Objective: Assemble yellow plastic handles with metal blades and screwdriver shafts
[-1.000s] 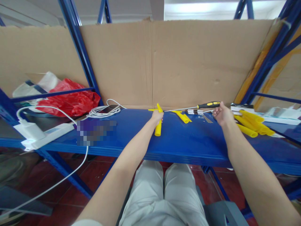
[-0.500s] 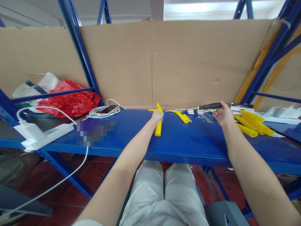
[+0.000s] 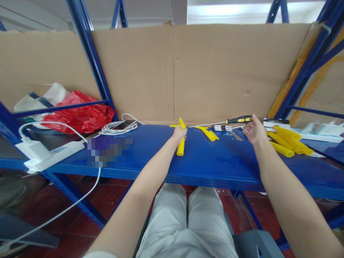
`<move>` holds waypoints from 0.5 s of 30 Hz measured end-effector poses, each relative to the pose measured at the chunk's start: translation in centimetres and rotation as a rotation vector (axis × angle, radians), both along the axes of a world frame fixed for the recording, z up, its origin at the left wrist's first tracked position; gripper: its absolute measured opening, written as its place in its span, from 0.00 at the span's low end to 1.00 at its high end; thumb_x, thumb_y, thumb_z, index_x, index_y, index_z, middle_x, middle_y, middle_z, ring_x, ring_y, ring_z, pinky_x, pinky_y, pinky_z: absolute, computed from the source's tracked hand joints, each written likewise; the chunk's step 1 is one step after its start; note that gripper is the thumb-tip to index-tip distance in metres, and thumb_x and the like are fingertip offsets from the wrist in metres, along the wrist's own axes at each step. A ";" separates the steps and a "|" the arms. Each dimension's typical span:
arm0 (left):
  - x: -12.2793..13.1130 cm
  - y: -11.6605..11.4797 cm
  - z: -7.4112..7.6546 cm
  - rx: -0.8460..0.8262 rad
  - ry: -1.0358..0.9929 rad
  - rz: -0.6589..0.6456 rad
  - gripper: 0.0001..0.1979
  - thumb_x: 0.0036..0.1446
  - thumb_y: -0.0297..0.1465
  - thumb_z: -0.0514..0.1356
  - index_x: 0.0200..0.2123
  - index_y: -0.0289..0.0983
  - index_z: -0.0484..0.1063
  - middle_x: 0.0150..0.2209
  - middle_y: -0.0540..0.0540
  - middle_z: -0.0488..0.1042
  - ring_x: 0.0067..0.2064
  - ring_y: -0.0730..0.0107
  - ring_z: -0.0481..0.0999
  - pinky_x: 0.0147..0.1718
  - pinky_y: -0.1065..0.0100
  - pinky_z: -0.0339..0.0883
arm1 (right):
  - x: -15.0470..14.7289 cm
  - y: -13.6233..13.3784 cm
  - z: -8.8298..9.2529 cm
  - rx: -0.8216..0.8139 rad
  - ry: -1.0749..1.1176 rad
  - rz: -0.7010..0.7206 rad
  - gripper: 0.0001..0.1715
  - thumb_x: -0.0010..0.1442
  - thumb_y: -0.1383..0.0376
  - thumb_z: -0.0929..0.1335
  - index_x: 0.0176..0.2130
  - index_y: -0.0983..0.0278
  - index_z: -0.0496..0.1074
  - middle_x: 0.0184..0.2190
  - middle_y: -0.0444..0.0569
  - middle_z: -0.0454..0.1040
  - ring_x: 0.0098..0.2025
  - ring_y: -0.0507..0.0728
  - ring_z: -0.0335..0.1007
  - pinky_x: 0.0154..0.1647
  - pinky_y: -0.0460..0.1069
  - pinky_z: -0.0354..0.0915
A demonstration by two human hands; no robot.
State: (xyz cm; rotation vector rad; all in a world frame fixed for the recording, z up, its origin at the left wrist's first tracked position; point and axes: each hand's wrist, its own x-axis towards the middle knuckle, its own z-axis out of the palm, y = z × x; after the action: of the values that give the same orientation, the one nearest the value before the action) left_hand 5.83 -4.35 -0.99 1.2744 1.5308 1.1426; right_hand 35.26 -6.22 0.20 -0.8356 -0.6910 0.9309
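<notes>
My left hand is closed around a yellow plastic piece with a tubular lower end and pointed arms at the top. In my right hand is the end of a long screwdriver with a black and yellow handle. Its thin shaft runs left, nearly level, and the tip meets the yellow piece at my left hand; the exact contact is hidden by the fingers. Between my hands, another yellow piece lies on the blue shelf.
Small white-and-dark blocks and a flat strip lie near the cardboard back wall. Several yellow tubes are piled at right. At left are a coiled white cable, a power strip and a red bag.
The screwdriver handle has turned about its axis, so its yellow marking now shows where it looked black. My left hand and the yellow piece have stayed in place.
</notes>
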 end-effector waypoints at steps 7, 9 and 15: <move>0.0 -0.1 0.0 0.016 -0.005 0.007 0.06 0.63 0.22 0.54 0.40 0.33 0.70 0.18 0.57 0.60 0.17 0.79 0.60 0.21 0.75 0.59 | -0.4 -0.5 0.4 -0.069 0.041 0.013 0.23 0.66 0.59 0.65 0.23 0.60 0.55 0.10 0.37 0.50 0.14 0.48 0.46 0.11 0.43 0.49; 0.0 -0.1 0.0 0.014 -0.007 0.010 0.06 0.63 0.22 0.55 0.39 0.33 0.70 0.18 0.57 0.60 0.17 0.79 0.60 0.21 0.75 0.59 | -0.3 -0.5 0.4 -0.051 0.031 0.014 0.22 0.65 0.57 0.66 0.23 0.59 0.57 0.10 0.38 0.51 0.14 0.48 0.48 0.11 0.43 0.50; 0.0 0.0 0.0 0.010 -0.013 0.010 0.05 0.62 0.22 0.55 0.38 0.33 0.70 0.19 0.57 0.60 0.17 0.80 0.59 0.21 0.75 0.58 | 0.0 -0.2 0.3 -0.094 0.012 -0.005 0.20 0.68 0.61 0.62 0.25 0.62 0.62 0.16 0.43 0.65 0.17 0.49 0.60 0.16 0.42 0.60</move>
State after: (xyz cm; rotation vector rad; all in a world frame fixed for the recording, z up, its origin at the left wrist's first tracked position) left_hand 5.87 -4.34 -1.04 1.2655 1.5251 1.1641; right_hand 35.22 -6.38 0.49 -0.9135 -0.6386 0.9693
